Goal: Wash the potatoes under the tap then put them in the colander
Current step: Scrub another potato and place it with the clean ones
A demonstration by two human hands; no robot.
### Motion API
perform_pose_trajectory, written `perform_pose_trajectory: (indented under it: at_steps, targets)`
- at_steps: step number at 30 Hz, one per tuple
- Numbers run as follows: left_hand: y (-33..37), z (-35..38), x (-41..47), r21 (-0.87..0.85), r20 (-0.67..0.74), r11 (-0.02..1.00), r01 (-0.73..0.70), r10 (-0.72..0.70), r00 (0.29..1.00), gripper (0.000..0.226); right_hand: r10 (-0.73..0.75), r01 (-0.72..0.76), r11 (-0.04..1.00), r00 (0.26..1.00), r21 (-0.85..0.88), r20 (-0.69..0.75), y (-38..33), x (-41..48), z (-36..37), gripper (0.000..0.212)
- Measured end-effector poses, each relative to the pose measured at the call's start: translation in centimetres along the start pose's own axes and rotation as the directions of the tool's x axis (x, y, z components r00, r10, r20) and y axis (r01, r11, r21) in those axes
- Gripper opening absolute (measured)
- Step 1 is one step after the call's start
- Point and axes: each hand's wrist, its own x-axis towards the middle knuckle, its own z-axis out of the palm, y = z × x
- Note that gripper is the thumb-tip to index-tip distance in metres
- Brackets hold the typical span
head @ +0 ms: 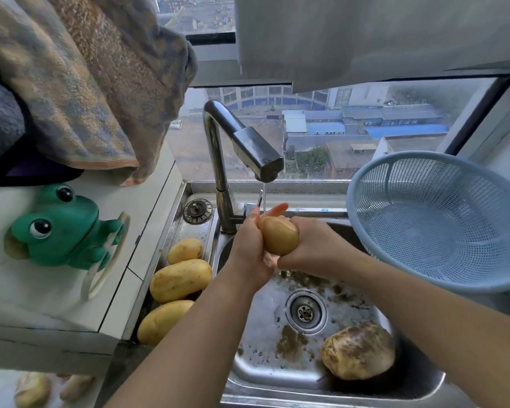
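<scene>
Your left hand and right hand both grip one potato in the thin stream from the tap, above the far end of the sink. A muddy potato lies near right in the basin. Three clean-skinned potatoes line the sink's left ledge. A blue colander sits at the right.

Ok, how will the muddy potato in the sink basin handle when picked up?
Probably slippery: the muddy potato sits in the wet sink with dirt coating it. Rounded, so it may roll if nudged. It looks bulky and solid, so likely heavy for one hand.
</scene>
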Motion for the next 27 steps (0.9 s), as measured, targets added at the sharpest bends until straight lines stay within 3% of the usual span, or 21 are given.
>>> perform_pose_trajectory:
  at_steps: [3,6,8,9,11,12,14,16,19,21,24,27]
  targets:
    - [-0.2,-0.2,-0.1,0.126,0.018,0.982,-0.139,0.138,0.99,0.038,0.139,-0.2,0.943,0.963,0.267,0.229,-0.1,0.4,0.1,0.035]
    - [-0.8,-0.9,-0.5,0.231,0.122,0.935,-0.271,0.248,0.961,0.027,0.143,-0.355,0.756,0.909,0.55,0.391,0.3,0.6,-0.6,0.025]
    - [-1.1,-1.7,-0.7,0.218,0.181,0.929,-0.299,0.263,0.948,0.051,0.109,-0.386,0.659,0.898,0.645,0.427,0.4,0.4,-1.0,0.009]
    - [-1.1,-1.9,-0.8,0.205,0.206,0.933,-0.296,0.255,0.945,0.061,0.092,-0.37,0.667,0.903,0.647,0.421,0.4,0.2,-1.1,0.007]
    - [-1.1,-1.9,-0.9,0.201,0.214,0.927,-0.317,0.274,0.938,0.062,0.042,-0.288,0.739,0.922,0.61,0.385,0.6,0.3,-0.9,0.027]
    - [-1.1,-1.6,-0.9,0.223,0.175,0.916,-0.333,0.299,0.938,0.051,0.032,-0.238,0.804,0.933,0.545,0.359,0.6,0.4,-0.8,0.039]
    - [-1.0,-0.4,-0.8,0.259,0.0,0.902,-0.346,0.358,0.934,0.017,0.046,-0.098,0.969,0.974,0.228,0.223,0.2,0.4,-0.6,0.053]
    - [-0.9,0.5,-0.4,0.251,-0.189,0.915,-0.314,0.365,0.912,0.02,0.007,-0.004,0.995,0.999,-0.098,0.032,-0.2,0.3,0.1,0.055]
    - [-0.5,1.2,0.1,0.149,-0.314,0.968,-0.201,0.239,0.919,0.028,-0.036,0.027,0.989,0.997,-0.145,-0.061,-0.2,0.0,0.7,0.047]
    - [-0.1,1.0,0.2,0.019,-0.29,0.996,-0.082,0.084,0.953,0.026,-0.03,0.026,0.993,0.999,-0.115,-0.028,0.2,-0.2,0.3,0.044]
    - [-0.1,0.5,-0.1,-0.073,-0.143,0.997,0.006,-0.017,0.99,0.027,0.022,-0.032,0.991,0.997,0.13,0.079,0.8,-0.2,-0.7,0.053]
    - [-0.3,0.4,-0.8,-0.004,-0.035,0.998,-0.059,0.059,0.998,0.036,0.076,-0.16,0.846,0.98,0.509,0.183,1.1,-0.2,-1.0,0.064]
